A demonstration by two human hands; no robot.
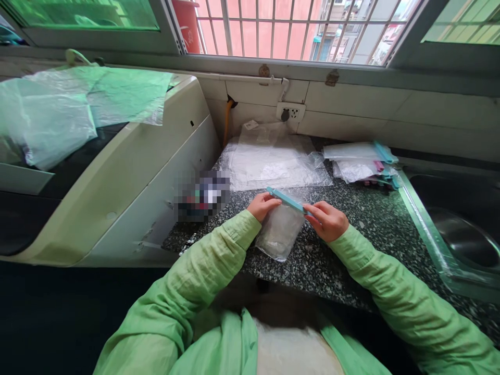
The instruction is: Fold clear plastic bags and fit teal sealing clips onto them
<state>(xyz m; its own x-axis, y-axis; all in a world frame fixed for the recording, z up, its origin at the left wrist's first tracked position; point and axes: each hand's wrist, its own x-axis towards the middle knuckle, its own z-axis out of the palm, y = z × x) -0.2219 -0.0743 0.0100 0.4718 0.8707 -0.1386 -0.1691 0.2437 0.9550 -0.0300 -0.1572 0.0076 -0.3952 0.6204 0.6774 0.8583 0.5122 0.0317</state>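
Observation:
Over the front of the counter I hold a clear plastic bag (280,234) whose top edge lies in a light-blue bag sealing clip (288,200). My left hand (264,207) pinches the clip near its left end, thumb along the bag's top. At the other end, the fingers of my right hand (328,220) are closed around the tip of the clip. The bag hangs below, looking flat. Behind my hands lies a spread of clear plastic bags (269,161). To the right is a pile of bags (351,153) with blue and pink clips on them.
A sink (461,224) with a taped rim is at the right. On the left stands a large cream-coloured machine (156,172) with plastic sheets (128,94) on top. A blurred-out item (203,195) sits beside it. A wall socket (291,111) is under the barred window.

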